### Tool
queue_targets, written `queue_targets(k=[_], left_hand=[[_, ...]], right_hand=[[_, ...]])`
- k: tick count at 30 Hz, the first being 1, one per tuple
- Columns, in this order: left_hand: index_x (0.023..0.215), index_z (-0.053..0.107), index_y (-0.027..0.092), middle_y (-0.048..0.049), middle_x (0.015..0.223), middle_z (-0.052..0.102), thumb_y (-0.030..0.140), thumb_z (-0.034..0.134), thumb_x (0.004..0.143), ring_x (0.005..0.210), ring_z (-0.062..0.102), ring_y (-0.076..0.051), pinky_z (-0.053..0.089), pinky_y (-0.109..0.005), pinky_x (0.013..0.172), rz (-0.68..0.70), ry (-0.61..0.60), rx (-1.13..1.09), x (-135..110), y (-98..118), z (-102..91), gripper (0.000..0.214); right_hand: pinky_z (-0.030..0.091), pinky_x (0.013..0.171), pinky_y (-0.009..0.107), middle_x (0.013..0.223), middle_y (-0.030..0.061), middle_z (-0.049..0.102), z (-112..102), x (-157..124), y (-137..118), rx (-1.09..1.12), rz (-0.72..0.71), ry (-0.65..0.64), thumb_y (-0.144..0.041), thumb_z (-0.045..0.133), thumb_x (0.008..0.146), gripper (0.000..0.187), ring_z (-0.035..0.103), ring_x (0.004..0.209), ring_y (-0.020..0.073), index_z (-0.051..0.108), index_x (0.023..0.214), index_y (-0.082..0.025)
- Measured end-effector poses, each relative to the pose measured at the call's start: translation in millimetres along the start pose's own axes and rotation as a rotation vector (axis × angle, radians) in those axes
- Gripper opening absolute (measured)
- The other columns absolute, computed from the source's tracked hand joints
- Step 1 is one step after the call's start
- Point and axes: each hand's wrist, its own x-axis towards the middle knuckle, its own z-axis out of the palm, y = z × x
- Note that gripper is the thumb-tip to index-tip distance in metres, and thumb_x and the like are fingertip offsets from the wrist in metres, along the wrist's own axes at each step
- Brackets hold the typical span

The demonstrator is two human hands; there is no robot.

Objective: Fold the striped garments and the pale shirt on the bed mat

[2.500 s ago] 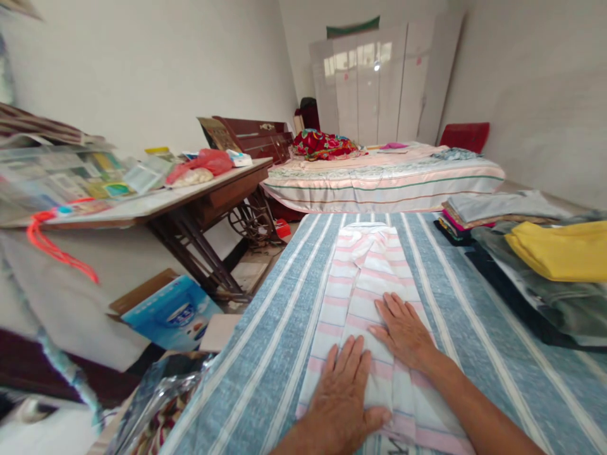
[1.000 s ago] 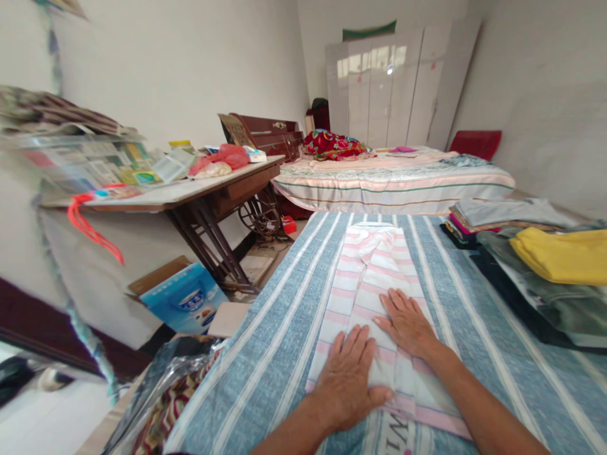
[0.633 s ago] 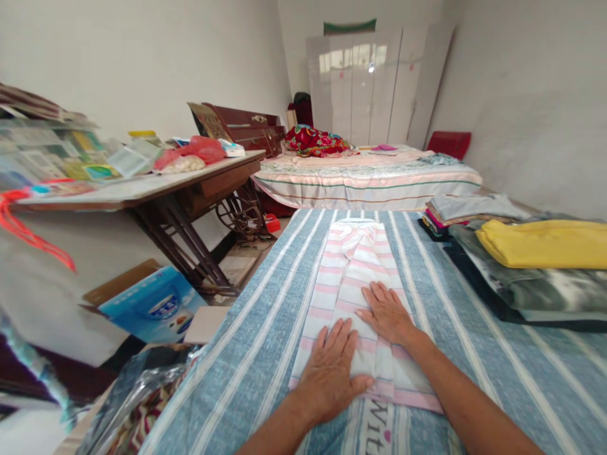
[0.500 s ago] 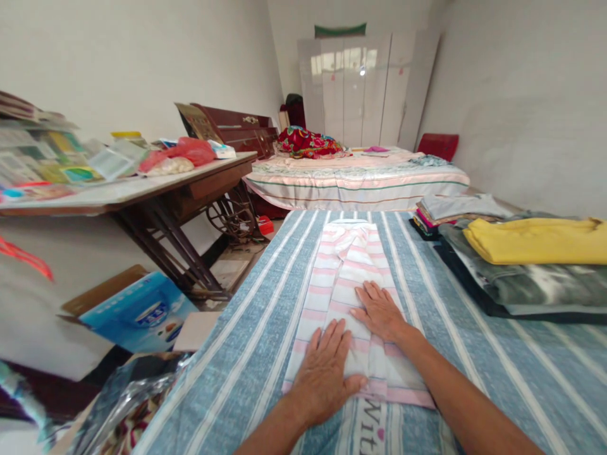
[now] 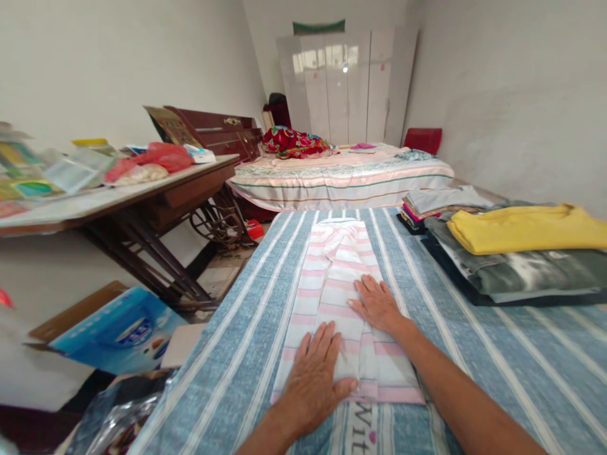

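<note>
A pink-and-white striped shirt (image 5: 339,284), folded into a long narrow shape, lies on a blue bed cover with white stripes (image 5: 251,297). My left hand (image 5: 315,373) rests flat on its near left part, fingers spread and thumb out to the right. Higher up on the right side, my right hand (image 5: 378,303) also lies flat on the cloth with its fingers apart. Neither hand grips anything. Part of the shirt's lower edge shows between my forearms.
Folded clothes with a yellow garment (image 5: 526,229) on top are stacked at the right. At the left stands a sewing-machine table (image 5: 156,196) bearing bags and boxes, with a blue carton (image 5: 114,335) below. Beyond are another bed (image 5: 341,189) and a white wardrobe (image 5: 336,95).
The whole view has shifted slightly, so most things sit further left. Both hands stay flat on the shirt in nearly the same places, and its folds look unchanged.
</note>
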Motion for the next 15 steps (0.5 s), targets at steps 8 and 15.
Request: queue_targets(k=[8,15], left_hand=[[0.128,0.048,0.013,-0.0139,0.139,0.043,0.035,0.043,0.088,0.129,0.038,-0.024,0.029,-0.042,0.108,-0.013,0.183,-0.077,21,-11,-24.2,0.046],[0.104,0.064,0.016,-0.0099,0.105,0.066,0.020,0.047,0.083,0.101,0.060,-0.020,0.043,-0.029,0.088,-0.338,0.287,-0.039,106,-44,-66.2,0.028]], right_hand=[[0.014,0.108,0.047,0.148,0.0156,0.026,0,-3,-3,0.015,0.004,0.039,-0.054,0.029,0.091,0.064,0.017,0.137,0.0270,0.035,0.138,-0.012],[0.016,0.108,0.047,0.147,0.0145,0.028,2,-2,-1,0.054,-0.002,0.066,-0.055,0.027,0.091,0.064,0.019,0.137,0.0266,0.036,0.138,-0.013]])
